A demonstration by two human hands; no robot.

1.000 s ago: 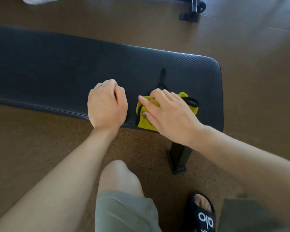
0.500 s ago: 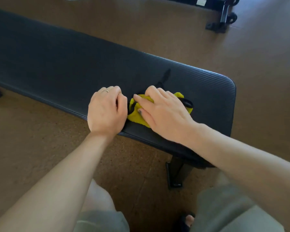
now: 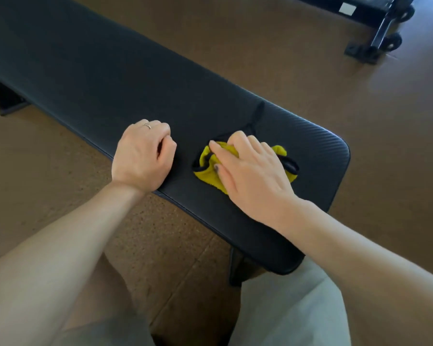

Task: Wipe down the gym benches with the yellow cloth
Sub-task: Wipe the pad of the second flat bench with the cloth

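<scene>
Your surface (image 3: pixel 140 78) is black padding with a fine ribbed, matt, vinyl-like skin. The yellow cloth (image 3: pixel 206 174) looks soft and fuzzy with a black-stitched hem. The floor (image 3: pixel 310 78) is brown, speckled and cork-like; the frame (image 3: pixel 383 28) beyond looks like black-painted metal.

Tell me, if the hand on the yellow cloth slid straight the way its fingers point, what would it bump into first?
Probably nothing soon: the right hand points up-left along the bench, and only bare pad shows ahead. The left hand sits off to the side.

yellow cloth (image 3: pixel 205 174) mostly under right hand (image 3: pixel 253 176)
</scene>
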